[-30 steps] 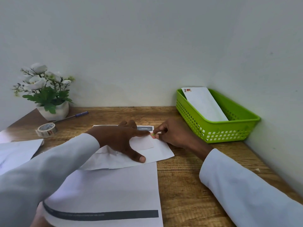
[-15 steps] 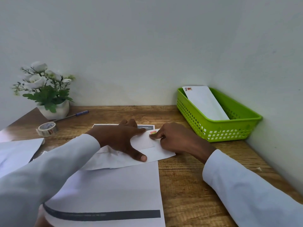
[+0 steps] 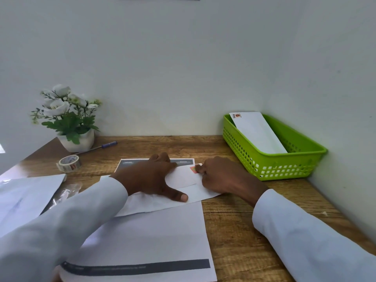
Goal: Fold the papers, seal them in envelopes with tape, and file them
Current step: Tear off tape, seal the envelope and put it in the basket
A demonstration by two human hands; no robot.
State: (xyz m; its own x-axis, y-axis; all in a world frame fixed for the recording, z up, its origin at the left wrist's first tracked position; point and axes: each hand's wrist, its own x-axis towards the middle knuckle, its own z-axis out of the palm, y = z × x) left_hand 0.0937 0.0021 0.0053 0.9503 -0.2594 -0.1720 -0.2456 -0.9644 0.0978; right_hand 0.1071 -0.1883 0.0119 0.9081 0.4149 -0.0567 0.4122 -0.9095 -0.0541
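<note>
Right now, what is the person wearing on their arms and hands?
Both arms are in long, plain sleeves of a pale bluish white, left sleeve and right sleeve, ending at the wrists. The left hand and right hand are bare: no gloves, rings or watch show.

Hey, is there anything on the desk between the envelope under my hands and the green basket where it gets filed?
Nothing visible. The white envelope lies under both hands, and only bare wooden desk separates it from the green plastic basket. One white envelope already leans inside the basket, leaving open space beside it.
</note>
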